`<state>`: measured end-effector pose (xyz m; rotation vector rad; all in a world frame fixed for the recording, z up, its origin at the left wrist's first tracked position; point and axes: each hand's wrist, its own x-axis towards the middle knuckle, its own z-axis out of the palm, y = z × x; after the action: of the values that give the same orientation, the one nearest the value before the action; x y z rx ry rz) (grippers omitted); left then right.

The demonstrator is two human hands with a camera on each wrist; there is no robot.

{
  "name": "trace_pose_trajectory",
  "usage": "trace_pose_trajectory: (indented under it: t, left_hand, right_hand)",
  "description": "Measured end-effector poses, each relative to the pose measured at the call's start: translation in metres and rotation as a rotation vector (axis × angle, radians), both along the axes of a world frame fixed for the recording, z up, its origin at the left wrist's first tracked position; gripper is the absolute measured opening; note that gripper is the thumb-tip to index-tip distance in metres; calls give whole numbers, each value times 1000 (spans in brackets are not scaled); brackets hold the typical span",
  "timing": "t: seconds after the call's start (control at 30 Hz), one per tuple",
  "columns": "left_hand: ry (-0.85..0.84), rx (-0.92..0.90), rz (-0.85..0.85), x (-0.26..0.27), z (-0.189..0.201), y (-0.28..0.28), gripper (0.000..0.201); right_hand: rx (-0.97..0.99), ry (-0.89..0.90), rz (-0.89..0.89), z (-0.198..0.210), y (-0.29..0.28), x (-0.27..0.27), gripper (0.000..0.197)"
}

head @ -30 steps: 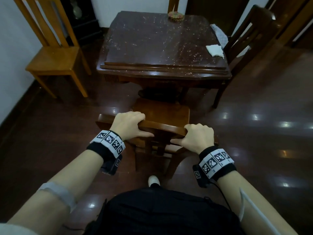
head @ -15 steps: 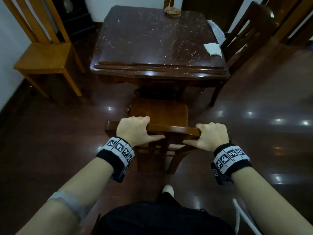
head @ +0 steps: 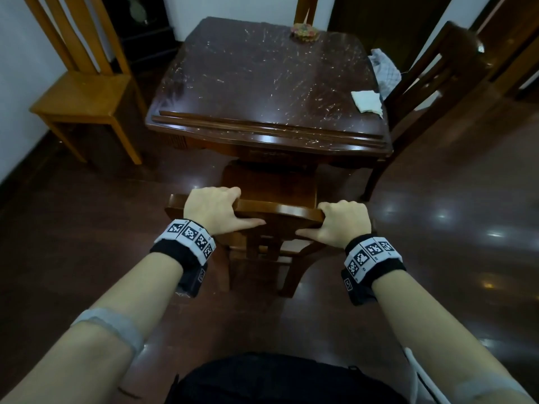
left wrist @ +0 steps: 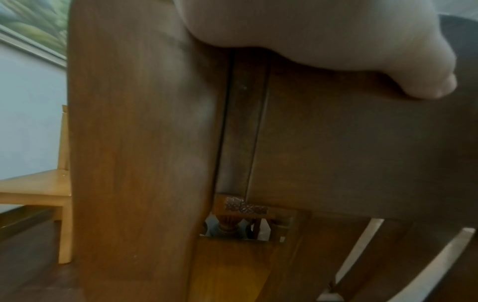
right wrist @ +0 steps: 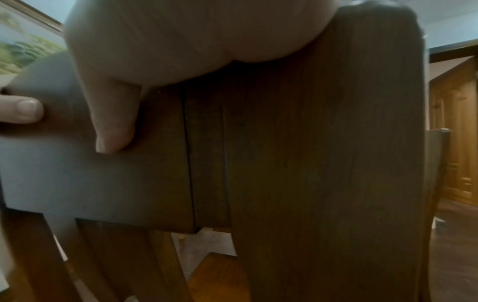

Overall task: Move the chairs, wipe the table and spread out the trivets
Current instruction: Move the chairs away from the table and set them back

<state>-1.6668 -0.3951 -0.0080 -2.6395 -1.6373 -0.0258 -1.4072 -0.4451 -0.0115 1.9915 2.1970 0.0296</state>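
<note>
A dark wooden chair [head: 280,212] stands at the near side of the dark table [head: 262,135], its seat partly under the table's edge. My left hand [head: 214,209] grips the left part of its top rail, fingers over the far side and thumb along the near face. My right hand [head: 345,221] grips the rail's right end the same way. The left wrist view shows my thumb [left wrist: 362,61] on the chair back [left wrist: 336,143], and the right wrist view shows my thumb [right wrist: 113,122] pressed on it. A small stack of trivets [head: 303,32] sits at the table's far edge. A white cloth [head: 368,102] lies near the right edge.
A light wooden chair [head: 84,94] stands away from the table on the left, by the wall. Another dark chair [head: 437,71] is at the table's right side with a checked cloth [head: 385,70] on it. Glossy dark floor [head: 437,228] spreads to the right.
The chair and both hands now sit closer to the table's front edge, and the view has come nearer the table. Both grips on the rail are unchanged.
</note>
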Motion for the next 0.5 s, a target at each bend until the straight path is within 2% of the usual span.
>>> trace_pose_trajectory:
  t: [0.23,0.5]
  left_hand:
    - [-44,37,28,27,-7,25,73]
    - [-30,22,65,38,-8,53,79]
  right_hand:
    - [1,-6,55,1,33,30,65]
    - [4,1,55,-1,65,41,67]
